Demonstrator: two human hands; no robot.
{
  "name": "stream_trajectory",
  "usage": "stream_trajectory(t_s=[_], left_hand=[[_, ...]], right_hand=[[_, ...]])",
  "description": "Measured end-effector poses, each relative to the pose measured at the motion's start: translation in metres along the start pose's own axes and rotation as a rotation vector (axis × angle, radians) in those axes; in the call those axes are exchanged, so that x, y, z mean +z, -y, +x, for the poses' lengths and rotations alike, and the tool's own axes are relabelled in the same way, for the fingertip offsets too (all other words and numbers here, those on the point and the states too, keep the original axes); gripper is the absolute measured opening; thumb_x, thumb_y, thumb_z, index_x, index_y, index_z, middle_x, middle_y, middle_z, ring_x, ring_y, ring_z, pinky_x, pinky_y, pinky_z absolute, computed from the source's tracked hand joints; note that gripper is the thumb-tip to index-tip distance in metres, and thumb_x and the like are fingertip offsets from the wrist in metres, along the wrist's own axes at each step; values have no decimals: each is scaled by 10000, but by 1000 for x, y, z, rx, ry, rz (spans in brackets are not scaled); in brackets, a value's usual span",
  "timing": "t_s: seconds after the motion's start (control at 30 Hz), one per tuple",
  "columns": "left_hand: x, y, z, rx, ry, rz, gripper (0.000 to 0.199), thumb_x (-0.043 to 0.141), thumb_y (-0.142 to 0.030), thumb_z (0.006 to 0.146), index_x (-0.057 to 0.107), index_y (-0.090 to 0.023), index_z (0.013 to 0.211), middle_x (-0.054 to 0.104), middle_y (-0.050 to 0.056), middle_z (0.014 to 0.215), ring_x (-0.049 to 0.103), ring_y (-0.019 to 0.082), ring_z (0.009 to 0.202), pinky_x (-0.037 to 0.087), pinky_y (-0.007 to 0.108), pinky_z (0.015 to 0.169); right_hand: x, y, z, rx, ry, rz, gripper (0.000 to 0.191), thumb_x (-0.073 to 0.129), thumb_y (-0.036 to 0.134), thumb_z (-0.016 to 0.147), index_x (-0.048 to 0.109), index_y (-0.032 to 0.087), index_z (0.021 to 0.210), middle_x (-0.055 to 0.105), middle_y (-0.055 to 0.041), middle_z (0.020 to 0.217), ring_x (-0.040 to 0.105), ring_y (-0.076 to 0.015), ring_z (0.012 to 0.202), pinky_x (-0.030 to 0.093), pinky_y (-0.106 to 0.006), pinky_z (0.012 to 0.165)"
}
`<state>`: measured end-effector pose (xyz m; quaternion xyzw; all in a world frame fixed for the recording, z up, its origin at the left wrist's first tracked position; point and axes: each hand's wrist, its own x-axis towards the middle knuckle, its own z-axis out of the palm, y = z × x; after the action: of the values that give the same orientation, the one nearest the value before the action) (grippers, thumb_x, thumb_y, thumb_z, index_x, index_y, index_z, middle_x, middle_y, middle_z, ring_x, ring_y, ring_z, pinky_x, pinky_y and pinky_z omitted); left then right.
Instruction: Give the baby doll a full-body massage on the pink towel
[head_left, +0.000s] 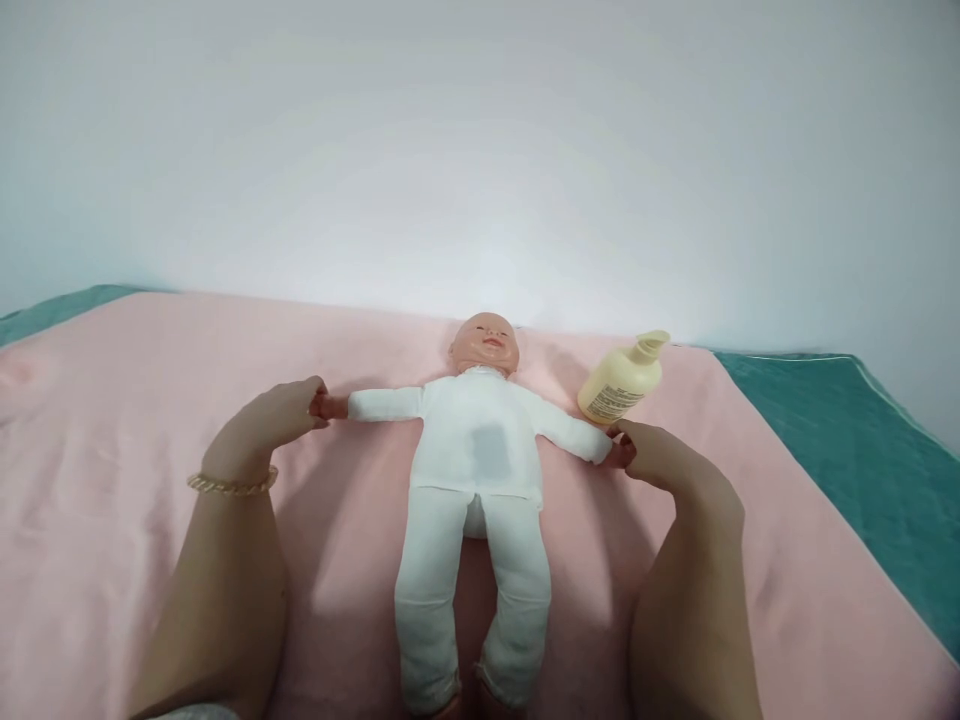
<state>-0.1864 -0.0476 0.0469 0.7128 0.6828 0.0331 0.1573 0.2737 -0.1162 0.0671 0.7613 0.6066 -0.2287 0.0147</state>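
A baby doll (478,440) in a white top and white trousers lies on its back, head toward the wall and arms stretched out to both sides. My left hand (281,412) is closed around the doll's hand at the left. On the other side my right hand (652,455) grips the doll's other hand just past the sleeve cuff. A dark grey patch shows on the front of the white top. Just beyond my right hand stands a pale yellow pump bottle (621,380), tilted in view, with printed text on its side.
A pink cloth (337,630) lies beneath the doll and reaches the white wall (480,150). Green fabric (847,450) shows along the right side and at the far left corner.
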Motion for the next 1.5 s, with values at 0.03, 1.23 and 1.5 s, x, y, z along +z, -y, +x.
stream_trajectory(t_s=[0.03,1.23,1.5], left_hand=[[-5,-2,-4,7,11,17,118,548,-294,774,529,-190,827,638,38,779,598,215,721,402,274,632],[31,-141,-44,740,-33,-201,562,674,-166,753,503,-261,1280,717,8,1039,678,195,907,500,256,686],[-13,-99,-62,581,-354,-89,308,604,-366,851,622,-314,1153,714,-13,1057,675,209,888,492,282,706]], right_hand=[[-3,3,-7,-5,-22,-7,280,555,98,690,595,230,934,633,-27,834,571,-173,701,381,-254,587],[43,123,-50,-762,-340,-296,281,518,17,816,479,169,1048,599,-77,981,601,-213,828,447,-292,601],[1,91,-69,-497,-381,-42,123,472,114,856,453,235,863,601,18,808,563,-144,656,364,-247,547]])
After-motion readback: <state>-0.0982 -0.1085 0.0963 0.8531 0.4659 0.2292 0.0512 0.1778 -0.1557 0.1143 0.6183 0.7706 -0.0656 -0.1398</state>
